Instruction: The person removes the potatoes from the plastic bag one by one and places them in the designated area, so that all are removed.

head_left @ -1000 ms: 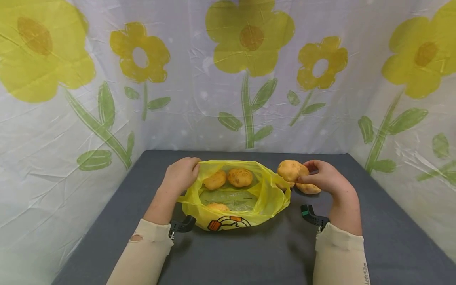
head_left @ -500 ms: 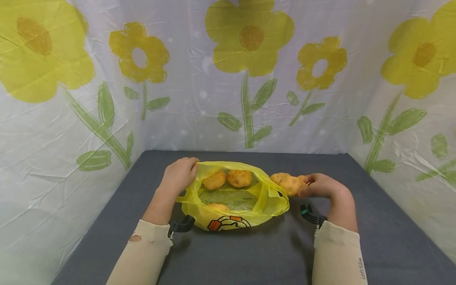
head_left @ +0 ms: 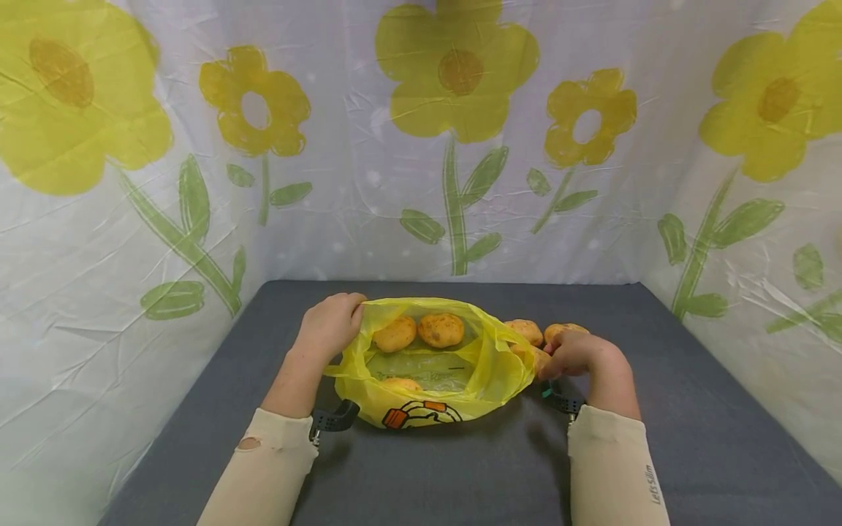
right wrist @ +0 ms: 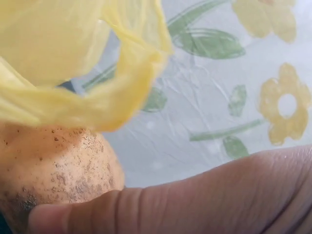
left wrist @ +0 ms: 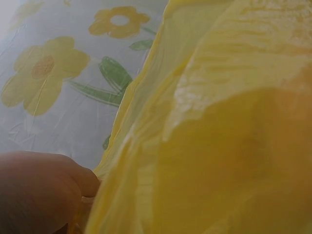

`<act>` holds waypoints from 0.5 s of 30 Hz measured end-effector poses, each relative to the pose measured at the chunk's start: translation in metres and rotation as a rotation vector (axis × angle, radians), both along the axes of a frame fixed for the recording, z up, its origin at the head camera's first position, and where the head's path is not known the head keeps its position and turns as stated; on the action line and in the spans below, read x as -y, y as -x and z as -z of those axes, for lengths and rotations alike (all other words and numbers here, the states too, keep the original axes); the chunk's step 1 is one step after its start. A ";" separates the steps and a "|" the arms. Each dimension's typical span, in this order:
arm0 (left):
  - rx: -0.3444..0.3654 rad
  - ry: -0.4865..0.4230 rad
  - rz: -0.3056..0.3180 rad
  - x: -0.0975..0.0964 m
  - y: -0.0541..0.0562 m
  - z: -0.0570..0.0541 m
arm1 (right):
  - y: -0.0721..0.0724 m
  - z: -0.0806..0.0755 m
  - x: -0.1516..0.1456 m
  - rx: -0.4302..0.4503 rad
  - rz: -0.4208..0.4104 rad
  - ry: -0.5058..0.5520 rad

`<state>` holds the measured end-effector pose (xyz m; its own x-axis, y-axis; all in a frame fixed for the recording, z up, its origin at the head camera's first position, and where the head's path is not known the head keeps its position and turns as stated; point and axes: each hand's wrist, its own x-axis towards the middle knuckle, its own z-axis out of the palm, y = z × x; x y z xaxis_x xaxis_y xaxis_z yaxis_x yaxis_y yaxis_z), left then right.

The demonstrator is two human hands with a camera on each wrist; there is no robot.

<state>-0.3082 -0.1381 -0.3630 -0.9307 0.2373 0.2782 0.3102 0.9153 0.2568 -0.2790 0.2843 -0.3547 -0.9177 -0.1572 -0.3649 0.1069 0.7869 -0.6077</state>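
Note:
My left hand [head_left: 332,325] grips the left rim of a yellow plastic bag [head_left: 434,413], whose mouth gapes upward. Three potatoes show inside it, one a potato [head_left: 441,331] at the back. Beside the bag's right side, my right hand [head_left: 582,356] holds another potato [head_left: 541,359], low over the table and partly covered by the bag's handle loop. In the right wrist view the thumb [right wrist: 51,218] presses on this potato [right wrist: 58,165] under the yellow plastic. The left wrist view is mostly filled by the bag [left wrist: 195,146], the hand [left wrist: 44,190] at its edge.
Two more potatoes lie behind my right hand: a potato [head_left: 524,331] close to the bag and a potato [head_left: 564,330] farther right. Everything stands on a dark grey table [head_left: 473,475]. A flower-printed sheet [head_left: 342,234] hangs behind and along both sides.
My right hand has brought its potato down and nearer, to beside the bag's right handle, uncovering the two potatoes behind. My left hand keeps its hold on the rim.

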 end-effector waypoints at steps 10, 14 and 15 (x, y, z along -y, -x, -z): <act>0.000 0.006 0.013 -0.002 -0.001 0.000 | 0.009 0.010 0.005 -0.057 -0.011 -0.069; 0.004 0.006 0.012 -0.001 -0.001 0.000 | 0.010 0.010 0.007 -0.059 -0.018 -0.077; 0.004 0.005 0.013 -0.001 -0.001 0.000 | 0.010 0.010 0.008 -0.057 -0.018 -0.078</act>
